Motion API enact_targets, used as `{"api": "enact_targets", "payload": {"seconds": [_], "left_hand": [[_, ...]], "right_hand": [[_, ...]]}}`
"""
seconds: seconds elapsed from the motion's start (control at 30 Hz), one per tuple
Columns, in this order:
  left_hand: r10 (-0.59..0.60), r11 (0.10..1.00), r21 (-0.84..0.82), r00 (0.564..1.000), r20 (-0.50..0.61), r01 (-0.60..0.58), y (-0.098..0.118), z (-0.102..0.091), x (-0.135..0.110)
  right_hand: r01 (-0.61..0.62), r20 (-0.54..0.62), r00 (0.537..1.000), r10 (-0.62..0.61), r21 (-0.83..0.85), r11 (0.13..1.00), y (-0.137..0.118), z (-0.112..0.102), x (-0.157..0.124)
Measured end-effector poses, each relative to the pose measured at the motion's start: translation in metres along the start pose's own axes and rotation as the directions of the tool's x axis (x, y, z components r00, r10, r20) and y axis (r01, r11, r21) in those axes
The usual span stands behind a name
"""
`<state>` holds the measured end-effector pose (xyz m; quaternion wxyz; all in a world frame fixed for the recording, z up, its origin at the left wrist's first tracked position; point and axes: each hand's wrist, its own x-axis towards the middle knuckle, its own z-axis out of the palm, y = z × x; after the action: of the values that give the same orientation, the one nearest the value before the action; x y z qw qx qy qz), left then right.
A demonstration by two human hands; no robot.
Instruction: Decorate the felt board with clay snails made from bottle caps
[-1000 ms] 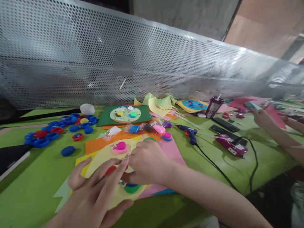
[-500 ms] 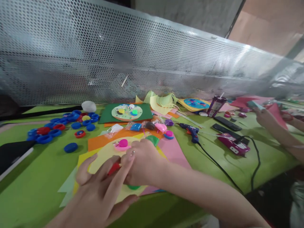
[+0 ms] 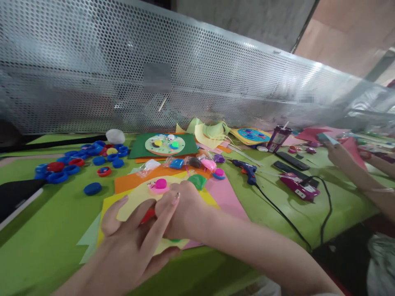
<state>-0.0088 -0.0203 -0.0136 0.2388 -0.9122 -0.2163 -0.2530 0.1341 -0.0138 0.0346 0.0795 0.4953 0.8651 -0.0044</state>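
Note:
My left hand (image 3: 132,242) lies spread and flat on a pale yellow paper disc (image 3: 138,197) that rests on stacked coloured sheets. Curled into a fist, my right hand (image 3: 182,209) presses down on the same disc, its fingers hidden from view. A small red piece (image 3: 148,214) shows between the two hands, under my left fingers. On the disc's far edge sits a pink clay blob (image 3: 160,186). A green lump (image 3: 197,181) lies just beyond my right hand.
Blue and red bottle caps (image 3: 77,162) litter the green table (image 3: 46,238) at left. A green board with a decorated disc (image 3: 165,144) lies behind. A blue glue gun (image 3: 247,169) with black cord, a magenta device (image 3: 298,187) and another person's arms (image 3: 361,172) are at right.
Both hands have shifted slightly away from me over the yellow disc. The green piece near its front edge is now almost hidden under my right hand.

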Motion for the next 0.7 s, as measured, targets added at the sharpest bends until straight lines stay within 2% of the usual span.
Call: {"api": "enact_targets", "payload": {"seconds": [0.17, 0.3, 0.43, 0.57, 0.7], "left_hand": [[-0.009, 1.000, -0.015, 0.999, -0.035, 0.009, -0.006, -0.003, 0.000], [-0.108, 0.991, -0.078, 0.994, -0.023, 0.106, -0.004, -0.004, 0.000], [-0.141, 0.985, -0.111, 0.989, -0.045, 0.135, -0.007, -0.008, 0.002], [-0.177, 0.974, -0.153, 0.982, -0.073, 0.164, -0.010, -0.009, 0.001], [-0.182, 0.968, -0.179, 0.983, -0.025, 0.175, -0.006, -0.005, -0.002]], "right_hand": [[-0.087, -0.118, 0.989, 0.085, -0.008, 0.996, 0.003, -0.002, -0.006], [-0.042, -0.222, 0.974, 0.039, -0.010, 0.999, 0.001, 0.001, -0.006], [-0.014, -0.314, 0.949, 0.007, -0.022, 1.000, 0.007, 0.007, -0.005], [-0.034, -0.344, 0.939, 0.023, -0.026, 0.999, 0.014, 0.010, -0.006], [-0.002, -0.351, 0.936, -0.006, -0.022, 1.000, 0.006, 0.009, -0.002]]}}
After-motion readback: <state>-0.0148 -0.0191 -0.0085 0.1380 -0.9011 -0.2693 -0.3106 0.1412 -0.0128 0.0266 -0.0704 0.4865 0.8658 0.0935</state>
